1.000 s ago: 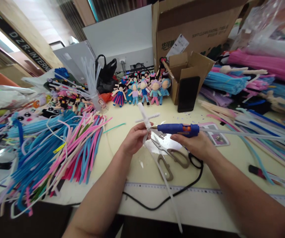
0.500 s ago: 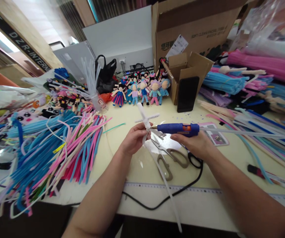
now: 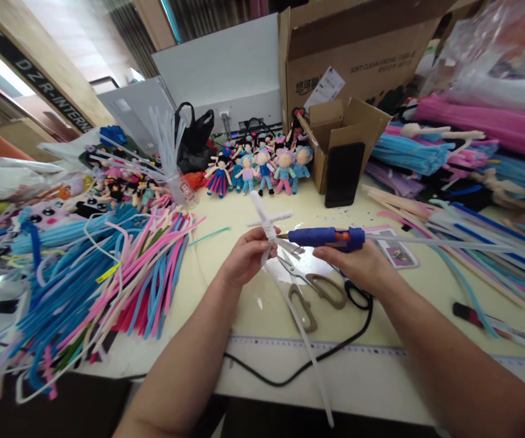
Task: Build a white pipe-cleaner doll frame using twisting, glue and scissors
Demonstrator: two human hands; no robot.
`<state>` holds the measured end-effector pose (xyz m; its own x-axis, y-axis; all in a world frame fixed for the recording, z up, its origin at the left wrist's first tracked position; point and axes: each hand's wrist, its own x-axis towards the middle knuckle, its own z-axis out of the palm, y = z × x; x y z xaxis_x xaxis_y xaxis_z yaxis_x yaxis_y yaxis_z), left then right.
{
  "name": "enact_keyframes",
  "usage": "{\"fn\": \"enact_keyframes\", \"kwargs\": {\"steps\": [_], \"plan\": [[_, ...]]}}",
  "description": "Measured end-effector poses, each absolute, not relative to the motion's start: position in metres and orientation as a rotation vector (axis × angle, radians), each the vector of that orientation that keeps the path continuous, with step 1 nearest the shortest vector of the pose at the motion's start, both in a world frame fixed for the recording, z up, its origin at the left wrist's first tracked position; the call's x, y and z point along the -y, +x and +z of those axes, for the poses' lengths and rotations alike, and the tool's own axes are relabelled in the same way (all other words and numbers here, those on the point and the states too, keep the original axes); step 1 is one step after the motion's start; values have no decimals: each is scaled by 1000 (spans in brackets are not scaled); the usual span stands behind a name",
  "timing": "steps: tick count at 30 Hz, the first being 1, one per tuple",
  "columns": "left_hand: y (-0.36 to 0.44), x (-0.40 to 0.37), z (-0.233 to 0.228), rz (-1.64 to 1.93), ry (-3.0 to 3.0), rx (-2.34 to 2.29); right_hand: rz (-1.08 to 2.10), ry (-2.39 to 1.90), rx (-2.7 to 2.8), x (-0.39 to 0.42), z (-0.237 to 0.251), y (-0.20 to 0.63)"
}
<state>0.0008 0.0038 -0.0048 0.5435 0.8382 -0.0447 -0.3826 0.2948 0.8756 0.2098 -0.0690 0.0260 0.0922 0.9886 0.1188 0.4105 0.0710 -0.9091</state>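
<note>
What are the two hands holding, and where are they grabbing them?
Left hand pinches the white pipe-cleaner cross just below its crossing. Right hand grips the blue glue gun underneath, by its handle.

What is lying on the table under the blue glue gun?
Under the glue gun held by the right hand lie scissors and a black cord. The hand covers part of the cord.

Bright daylight floods in from the upper left, washing that corner out to near white. The cream table (image 3: 253,316) is evenly lit, with soft shadows under the forearms. A wide lens bends and stretches the frame edges, where the pile of pipe cleaners (image 3: 84,280) smears into blur; the center stays sharp.
</note>
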Motion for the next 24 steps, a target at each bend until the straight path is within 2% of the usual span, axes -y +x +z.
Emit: {"fn": "enact_keyframes", "kwargs": {"steps": [7, 24], "plan": [[1, -3, -4, 874, 956, -561, 986, -1479, 1372, 68, 29, 215], [2, -2, -3, 876, 951, -560, 1016, -1499, 1369, 67, 27, 219]]}}
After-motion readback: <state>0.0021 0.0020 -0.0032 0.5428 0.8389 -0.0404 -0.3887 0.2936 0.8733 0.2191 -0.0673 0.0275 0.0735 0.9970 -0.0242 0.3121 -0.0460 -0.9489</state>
